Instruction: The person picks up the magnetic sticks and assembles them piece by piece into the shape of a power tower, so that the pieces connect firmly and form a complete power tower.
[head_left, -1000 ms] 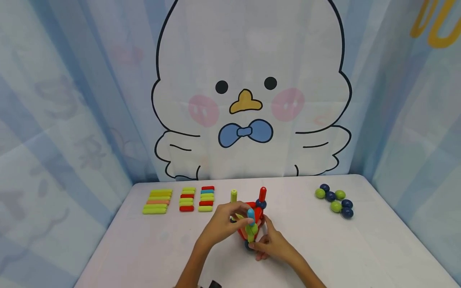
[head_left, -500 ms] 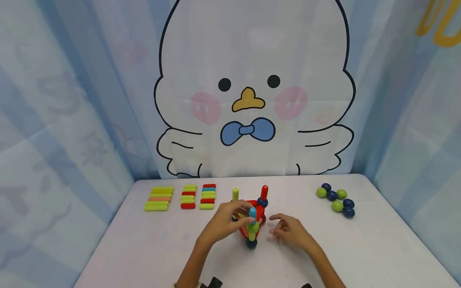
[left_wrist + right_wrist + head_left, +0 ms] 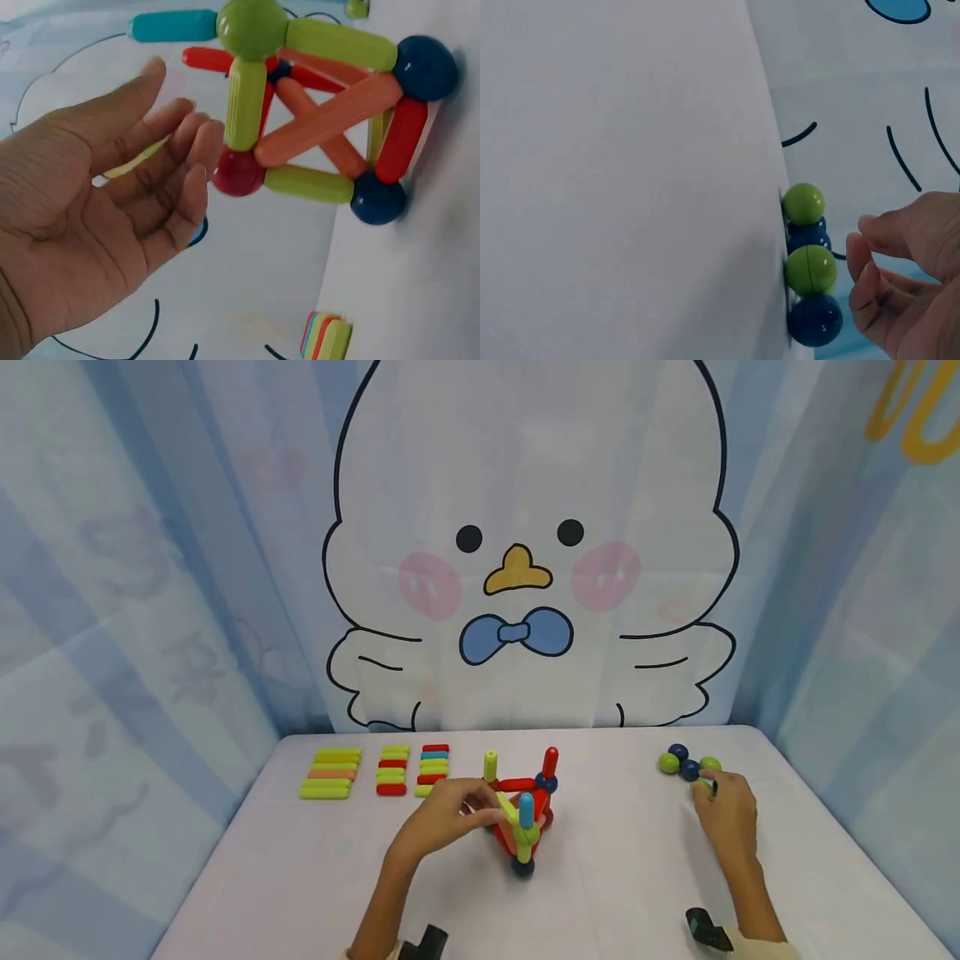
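A frame of coloured rods and balls (image 3: 330, 120) stands on the table, with a blue rod (image 3: 527, 810) pointing up from its green ball (image 3: 251, 28). Beside its left side is my left hand (image 3: 448, 820), fingers loosely bent; in the left wrist view they lie close to a red ball (image 3: 238, 171), and whether they touch it I cannot tell. Far to the right, my right hand (image 3: 727, 818) reaches over loose balls, its fingers at a green ball (image 3: 702, 787). In the right wrist view, thumb and fingers are bent beside a green ball (image 3: 811, 270) and a dark blue ball (image 3: 814, 320), gripping neither.
Yellow-green and orange rods (image 3: 330, 773) lie in a row at the table's left. Two columns of shorter rods (image 3: 392, 770) lie beside them, partly behind my left hand. More green and dark blue balls (image 3: 688, 769) sit at the back right. A printed curtain (image 3: 517, 693) hangs behind.
My right hand has left the frame and moved right to the loose balls. The left hand has come off the blue rod and shifted slightly left.
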Tool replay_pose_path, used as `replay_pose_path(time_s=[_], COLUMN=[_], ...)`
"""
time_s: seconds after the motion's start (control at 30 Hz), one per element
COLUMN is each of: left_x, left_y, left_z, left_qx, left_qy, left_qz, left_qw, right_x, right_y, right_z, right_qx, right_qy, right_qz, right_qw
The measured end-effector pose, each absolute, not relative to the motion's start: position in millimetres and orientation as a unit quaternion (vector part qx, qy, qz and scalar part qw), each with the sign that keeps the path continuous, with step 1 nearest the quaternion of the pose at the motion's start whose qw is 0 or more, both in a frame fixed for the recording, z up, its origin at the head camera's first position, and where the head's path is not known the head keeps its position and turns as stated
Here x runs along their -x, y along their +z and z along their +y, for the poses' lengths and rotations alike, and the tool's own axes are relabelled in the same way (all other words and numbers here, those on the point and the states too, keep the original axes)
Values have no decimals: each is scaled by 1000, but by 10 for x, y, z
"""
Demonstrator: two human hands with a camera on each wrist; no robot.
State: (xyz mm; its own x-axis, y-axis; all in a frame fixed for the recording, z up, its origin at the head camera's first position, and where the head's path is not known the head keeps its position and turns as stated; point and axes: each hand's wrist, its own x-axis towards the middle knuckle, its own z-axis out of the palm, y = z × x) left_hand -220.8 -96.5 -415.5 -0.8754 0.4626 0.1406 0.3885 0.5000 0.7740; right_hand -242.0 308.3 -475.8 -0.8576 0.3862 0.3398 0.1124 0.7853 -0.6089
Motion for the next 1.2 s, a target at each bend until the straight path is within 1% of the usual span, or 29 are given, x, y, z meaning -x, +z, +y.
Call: replay_pose_path(time_s=[0.13,0.2,0.27,0.33,0.43,0.5,0.57,0.7,0.9,1.03,1.2], left_x=[2258,2298,2335,2367,2391,2397,2402,2423,2439,2441,2449], left_y=[-4211,-4256,-4312,-4365,-4432,-4465,-4489,-4529,-4584,-4594,-4600], left_z=[-1110,-1135,-1134,-1115,-1071,-1034,-1001,-960,-901,-875,-859], left_qx=[-164,-139,-134,-140,-154,-155,-156,-149,-142,-136,-130], left_qy=[426,432,452,480,522,537,543,539,549,554,545], left_qz=[890,891,881,865,839,829,825,829,822,821,828], left_qw=[-7,-32,-44,-37,-2,19,30,33,36,36,33], right_x=[2405,2407,2417,2439,2481,2504,2515,2537,2553,2579,2626], right_y=[-4829,-4851,-4872,-4888,-4918,-4932,-4931,-4911,-4833,-4713,-4539], right_z=[3122,3116,3098,3078,3043,3016,2984,2906,2760,2600,2383], right_qx=[126,123,124,121,110,103,94,73,18,-23,-69], right_qy=[270,266,261,252,232,223,225,253,339,406,465], right_qz=[-939,-943,-945,-947,-956,-961,-964,-961,-938,-911,-879], right_qw=[173,159,156,155,145,125,107,80,65,66,83])
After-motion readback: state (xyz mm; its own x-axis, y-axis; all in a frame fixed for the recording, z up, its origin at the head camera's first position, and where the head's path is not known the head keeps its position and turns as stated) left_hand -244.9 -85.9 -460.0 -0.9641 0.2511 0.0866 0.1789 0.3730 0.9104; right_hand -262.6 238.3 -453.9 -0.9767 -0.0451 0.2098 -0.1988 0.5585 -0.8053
